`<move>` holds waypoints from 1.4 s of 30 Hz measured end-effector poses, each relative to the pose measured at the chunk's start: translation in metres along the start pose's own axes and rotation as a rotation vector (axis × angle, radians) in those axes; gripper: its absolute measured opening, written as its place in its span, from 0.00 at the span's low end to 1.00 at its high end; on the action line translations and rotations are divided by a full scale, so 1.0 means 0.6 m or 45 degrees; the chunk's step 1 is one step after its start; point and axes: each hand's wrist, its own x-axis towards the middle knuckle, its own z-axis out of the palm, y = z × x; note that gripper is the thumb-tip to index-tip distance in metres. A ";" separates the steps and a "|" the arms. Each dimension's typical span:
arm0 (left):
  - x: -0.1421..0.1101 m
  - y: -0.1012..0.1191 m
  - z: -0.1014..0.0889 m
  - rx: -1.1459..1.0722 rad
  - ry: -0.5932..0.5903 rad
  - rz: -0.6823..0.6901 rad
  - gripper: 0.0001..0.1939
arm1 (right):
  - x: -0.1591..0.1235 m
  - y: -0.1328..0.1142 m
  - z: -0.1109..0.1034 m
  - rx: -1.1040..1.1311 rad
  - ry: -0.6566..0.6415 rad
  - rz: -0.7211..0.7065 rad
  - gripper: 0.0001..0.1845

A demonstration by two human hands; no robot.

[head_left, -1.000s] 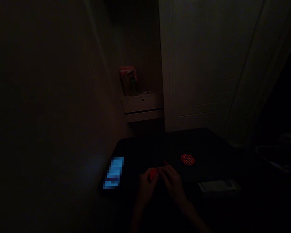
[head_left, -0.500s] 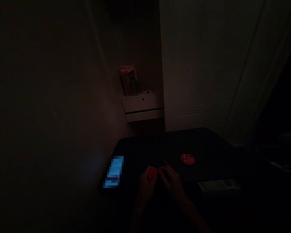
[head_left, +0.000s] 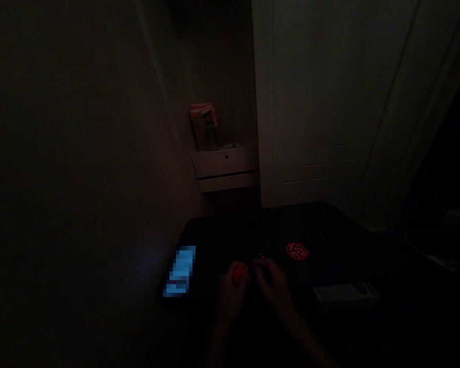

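Observation:
The room is very dark. My left hand (head_left: 231, 286) is closed around a bright red-orange object (head_left: 238, 274), whose exact kind I cannot make out. Just to its right, my right hand (head_left: 270, 278) has its thumb and fingers pinched together; anything between them is too small or dark to name. A few tiny red bits (head_left: 261, 255) show on the dark table just beyond the right fingertips. Farther right lies a round, flat red piece (head_left: 297, 251) with an openwork pattern.
A lit, pixelated screen (head_left: 180, 271) lies at the table's left side. A pale flat box (head_left: 347, 292) sits right of my right arm. Behind the dark table (head_left: 314, 217) stand a white drawer unit (head_left: 230, 166) holding a bottle (head_left: 210, 135), and a pale door panel (head_left: 322, 102).
My right hand has drawn slightly away to the right, widening the gap between the hands. My left hand keeps hold of the red-orange object, almost in place.

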 end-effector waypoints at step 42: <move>0.002 0.006 -0.001 0.088 0.044 0.085 0.16 | -0.005 0.001 -0.001 0.052 -0.098 0.077 0.14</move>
